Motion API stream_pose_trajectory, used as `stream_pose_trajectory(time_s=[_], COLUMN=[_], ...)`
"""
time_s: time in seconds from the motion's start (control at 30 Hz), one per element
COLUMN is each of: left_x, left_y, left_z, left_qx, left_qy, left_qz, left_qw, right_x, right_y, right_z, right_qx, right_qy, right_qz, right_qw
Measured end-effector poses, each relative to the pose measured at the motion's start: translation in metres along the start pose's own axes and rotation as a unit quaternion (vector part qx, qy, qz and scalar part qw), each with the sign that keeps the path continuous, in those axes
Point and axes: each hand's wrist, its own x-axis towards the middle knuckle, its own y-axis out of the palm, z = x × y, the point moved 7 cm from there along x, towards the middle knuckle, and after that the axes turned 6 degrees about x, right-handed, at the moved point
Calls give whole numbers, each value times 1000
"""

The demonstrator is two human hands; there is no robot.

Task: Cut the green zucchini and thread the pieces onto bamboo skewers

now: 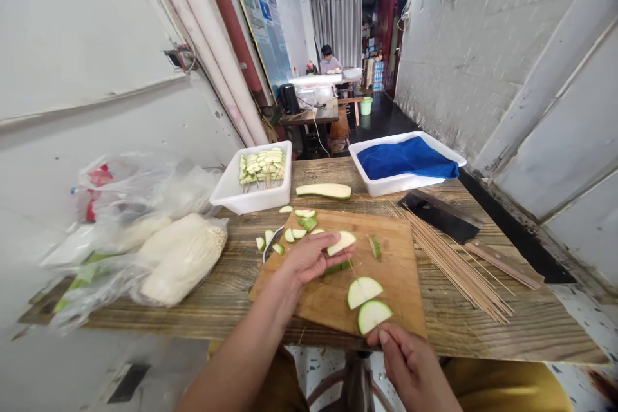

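Note:
My left hand (309, 259) rests on the wooden cutting board (400, 270), its fingers closed on a pale green zucchini slice (340, 243). My right hand (408, 360) sits at the board's near edge, pinching a thin bamboo skewer (355, 270) that carries two half-round zucchini slices (364, 301). More cut slices (299, 222) lie scattered at the board's far left corner.
A white tub (232, 196) holds finished skewers. A half zucchini (324, 190) lies behind the board. A white tray with a blue cloth (405, 159), a cleaver (444, 215) and a spread of several bare skewers (454, 261) lie to the right. Bagged enoki mushrooms (181, 257) sit on the left. A person works far back.

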Motion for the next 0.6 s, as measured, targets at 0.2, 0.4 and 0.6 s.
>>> stream_pose_trajectory(time_s=[0.2,0.4,0.6], left_x=[-2,-5,-14], left_y=[11,25,41], left_z=[14,16,12], left_qx=[0,-132,-138], left_qy=[-12,58,115], left_qz=[15,15,33], left_qw=[1000,989,983], right_x=[2,3,-1], right_y=[0,1,5], right_z=[-4,0,-3], right_qx=[41,69,117], right_qy=[40,45,63], right_qz=[2,-24,-42], right_qw=[998,996,990])
